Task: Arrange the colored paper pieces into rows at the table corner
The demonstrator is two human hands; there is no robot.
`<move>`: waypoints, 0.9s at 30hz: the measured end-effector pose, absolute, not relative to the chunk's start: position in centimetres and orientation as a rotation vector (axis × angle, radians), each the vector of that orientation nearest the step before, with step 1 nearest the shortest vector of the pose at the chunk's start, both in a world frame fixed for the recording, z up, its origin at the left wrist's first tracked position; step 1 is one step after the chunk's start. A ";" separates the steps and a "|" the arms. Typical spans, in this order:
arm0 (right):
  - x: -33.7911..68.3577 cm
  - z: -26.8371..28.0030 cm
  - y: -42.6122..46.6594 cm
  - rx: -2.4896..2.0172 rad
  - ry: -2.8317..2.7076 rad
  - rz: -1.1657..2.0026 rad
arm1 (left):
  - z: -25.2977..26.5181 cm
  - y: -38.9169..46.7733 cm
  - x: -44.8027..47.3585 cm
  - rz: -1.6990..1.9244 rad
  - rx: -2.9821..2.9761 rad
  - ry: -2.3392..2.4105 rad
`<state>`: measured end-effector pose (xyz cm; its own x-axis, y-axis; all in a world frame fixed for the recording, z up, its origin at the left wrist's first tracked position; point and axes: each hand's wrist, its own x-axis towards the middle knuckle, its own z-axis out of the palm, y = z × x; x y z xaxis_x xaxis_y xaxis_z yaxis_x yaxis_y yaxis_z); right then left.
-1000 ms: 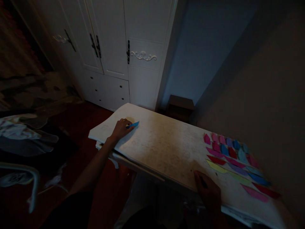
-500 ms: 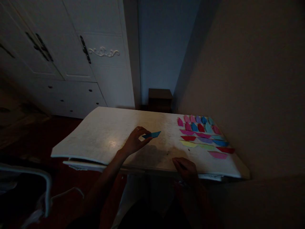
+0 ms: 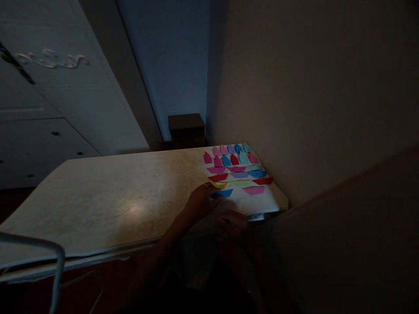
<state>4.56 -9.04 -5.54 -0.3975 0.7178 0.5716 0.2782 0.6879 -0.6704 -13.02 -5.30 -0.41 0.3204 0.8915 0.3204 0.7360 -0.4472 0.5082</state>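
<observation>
My left hand (image 3: pixel 200 201) pinches one end of a blue folded paper boat (image 3: pixel 226 192) between thumb and fingers, at the right part of the white table (image 3: pixel 157 179). A yellow paper boat (image 3: pixel 221 185) lies just behind the blue one, partly covered by my fingers. To its right rests a pink paper boat (image 3: pixel 254 190). Close to the table's front edge is my right hand (image 3: pixel 236 223), its fingers curled in; whatever they might hold is hidden in the dark.
Several coloured paper boats, among them a red one (image 3: pixel 218 177), lie in rows on the right end of the table. Behind them upright pointed folded pieces (image 3: pixel 234 159) stand in two rows. A wall (image 3: pixel 278 109) borders the right side; a white cabinet (image 3: pixel 81 113) stands at the left.
My left hand has carried the blue boat rightward to the rows of paper boats. The view has turned to the right. My right hand stays near the front edge, fingers curled.
</observation>
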 end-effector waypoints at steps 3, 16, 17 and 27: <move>4.7 -6.2 -8.9 -0.743 -1.964 0.586 | -1.0 -4.8 -10.8 0.658 2.435 1.493; 4.8 -5.9 -8.7 -0.649 -2.038 0.604 | -3.1 -3.7 -9.2 0.698 2.547 1.574; 4.9 -6.0 -8.6 -0.637 -2.038 0.602 | -3.3 -3.7 -9.3 0.710 2.537 1.578; 5.0 -5.6 -8.4 -0.661 -2.044 0.589 | -4.2 -4.6 -10.6 1.057 2.297 1.542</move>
